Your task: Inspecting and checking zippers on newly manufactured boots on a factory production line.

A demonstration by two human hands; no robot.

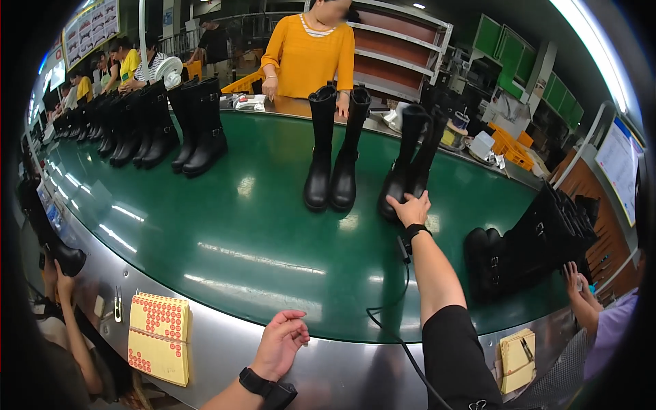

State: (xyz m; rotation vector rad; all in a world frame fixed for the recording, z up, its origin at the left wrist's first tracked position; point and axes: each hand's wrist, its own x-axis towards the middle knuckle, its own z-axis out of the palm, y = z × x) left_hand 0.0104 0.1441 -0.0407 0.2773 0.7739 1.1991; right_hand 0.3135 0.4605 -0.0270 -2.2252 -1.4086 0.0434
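Note:
My right hand [411,208] reaches far out over the green surface. It grips the foot end of a pair of tall black boots [411,147], thumb on the left boot and fingers over the other. The shafts of this pair lean to the right. Close by on its left, another pair of black boots [330,174] stands upright, toes toward me. My left hand [283,338] is held above the metal edge, fingers loosely curled and apart, holding nothing. A black cable [403,342] runs from near my right wrist down along my arm.
Tall boots [529,239] cluster at right. More boots [198,130] line the green table [253,239] at left. Yellow card stacks [158,338] [517,362] lie on the metal edge. A person in orange [307,55] stands opposite; co-workers' hands show at left [63,283] and right [577,283].

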